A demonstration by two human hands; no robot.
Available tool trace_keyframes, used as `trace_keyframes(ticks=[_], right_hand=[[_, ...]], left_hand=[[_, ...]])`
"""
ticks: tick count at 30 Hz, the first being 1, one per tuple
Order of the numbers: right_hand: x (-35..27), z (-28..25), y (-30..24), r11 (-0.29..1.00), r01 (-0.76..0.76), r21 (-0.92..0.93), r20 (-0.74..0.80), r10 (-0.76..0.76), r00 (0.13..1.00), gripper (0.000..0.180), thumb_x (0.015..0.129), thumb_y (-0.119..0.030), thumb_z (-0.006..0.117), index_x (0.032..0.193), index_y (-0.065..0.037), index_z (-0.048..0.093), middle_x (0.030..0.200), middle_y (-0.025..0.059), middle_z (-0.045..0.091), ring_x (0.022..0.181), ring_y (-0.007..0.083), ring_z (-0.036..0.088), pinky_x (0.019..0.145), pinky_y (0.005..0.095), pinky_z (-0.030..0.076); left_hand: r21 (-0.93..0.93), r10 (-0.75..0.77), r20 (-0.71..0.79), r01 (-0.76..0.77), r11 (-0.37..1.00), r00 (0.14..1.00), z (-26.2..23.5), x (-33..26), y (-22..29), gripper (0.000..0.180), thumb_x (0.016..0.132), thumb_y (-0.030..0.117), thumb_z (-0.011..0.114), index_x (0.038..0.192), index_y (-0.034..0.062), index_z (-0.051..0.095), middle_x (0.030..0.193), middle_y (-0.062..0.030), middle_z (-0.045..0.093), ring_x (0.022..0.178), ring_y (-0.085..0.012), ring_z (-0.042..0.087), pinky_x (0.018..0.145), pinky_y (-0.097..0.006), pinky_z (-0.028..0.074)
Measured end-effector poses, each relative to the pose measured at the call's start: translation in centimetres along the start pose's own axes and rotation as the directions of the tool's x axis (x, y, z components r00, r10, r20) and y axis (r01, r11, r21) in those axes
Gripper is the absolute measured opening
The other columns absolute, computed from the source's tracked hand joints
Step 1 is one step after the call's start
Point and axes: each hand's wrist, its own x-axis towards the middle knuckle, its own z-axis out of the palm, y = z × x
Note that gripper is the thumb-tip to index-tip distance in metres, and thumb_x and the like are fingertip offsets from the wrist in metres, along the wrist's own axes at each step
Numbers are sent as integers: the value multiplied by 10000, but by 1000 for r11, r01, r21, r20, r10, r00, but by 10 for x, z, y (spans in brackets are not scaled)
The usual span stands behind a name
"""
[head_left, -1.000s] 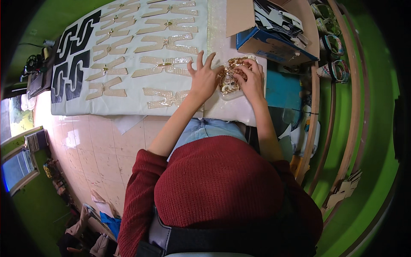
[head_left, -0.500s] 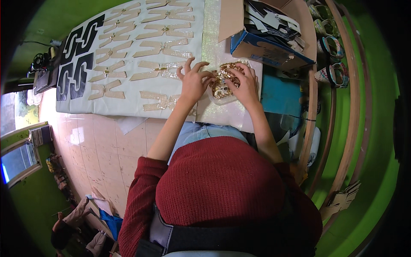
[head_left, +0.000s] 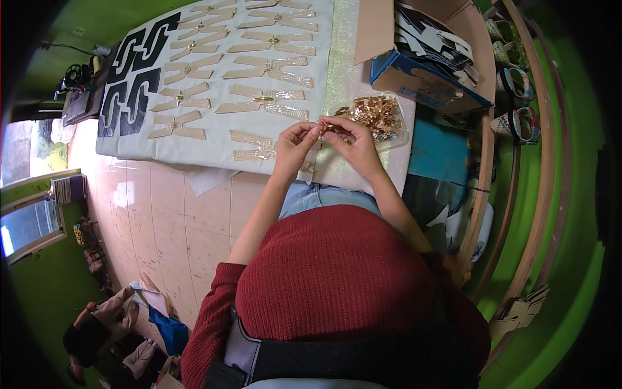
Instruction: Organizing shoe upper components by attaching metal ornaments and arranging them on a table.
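And here, just above the centre of the frame, both hands come together over the near edge of the table: the left hand with thumb and forefinger pinched, the right hand meeting it tip to tip, fingers curled in. Between those tips sits a small piece, gold-toned, pinched by both hands as far as the view shows, its exact shape too small to make out. Right behind the right hand, upper right of centre, there's the clear tub, heaped with shiny gold bits. Just left of the left hand lies the nearest strap, beige and glossy, partly hidden by that hand. Up the table from there, more beige straps run in two columns toward the top of the frame, splayed like an X, several with a gold fitting at the middle. Over at upper left, the black pieces lie flat, each with a pale curving shape in it. Swing to the upper right: an open carton, blue outside, brown inside, full of black and white scraps, with a teal surface below it. Down at lower left, another person beside a blue bag.
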Motion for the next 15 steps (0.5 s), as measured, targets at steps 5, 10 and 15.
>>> trace_keyframes(ticks=[5,10,15], right_hand=[[2,24,17,993,-102,54,-77,106,991,243,786,-74,656,1019,-11,632,857,76,666,769,100,619,671,215,477],[5,54,29,944,-290,156,-91,307,947,248,795,-61,651,1025,25,613,850,81,656,771,87,605,685,198,478],[4,86,51,920,-340,197,-131,368,920,215,804,-67,642,992,35,613,831,82,653,736,85,598,656,195,469]], left_hand=[[50,-235,80,232,971,969,-36,-6,5,205,870,186,585,962,4,609,892,-33,629,860,-73,554,811,-212,409],[219,-320,137,286,933,938,-75,-7,25,249,848,201,617,1001,5,609,887,-36,627,860,-80,559,802,-222,424],[625,-261,165,104,774,951,-120,5,30,356,735,159,711,1051,29,612,899,-58,652,832,-161,604,785,-255,449]])
